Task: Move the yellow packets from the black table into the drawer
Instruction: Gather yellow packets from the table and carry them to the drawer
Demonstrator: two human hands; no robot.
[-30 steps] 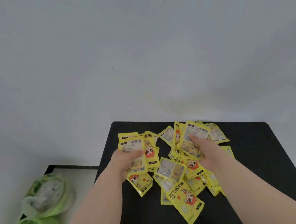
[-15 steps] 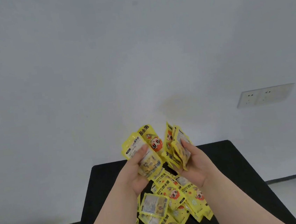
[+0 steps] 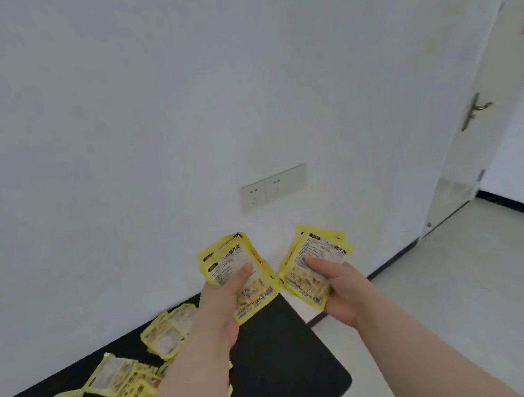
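My left hand point(image 3: 224, 302) grips a small stack of yellow packets point(image 3: 228, 261), thumb on top, raised above the right end of the black table point(image 3: 281, 367). My right hand point(image 3: 341, 290) holds a second stack of yellow packets point(image 3: 317, 257) beyond the table's right edge, over the floor. Several more yellow packets point(image 3: 118, 378) lie scattered on the table at the lower left. No drawer is in view.
A white wall with a double socket plate point(image 3: 274, 186) stands behind the table. At the right, a white door point(image 3: 486, 129) with a metal handle point(image 3: 474, 113) stands open onto pale floor point(image 3: 458, 291).
Both hands have lifted their packets off the pile and swung right, moving apart. The view has turned right, so the table and remaining packets now sit at the lower left.
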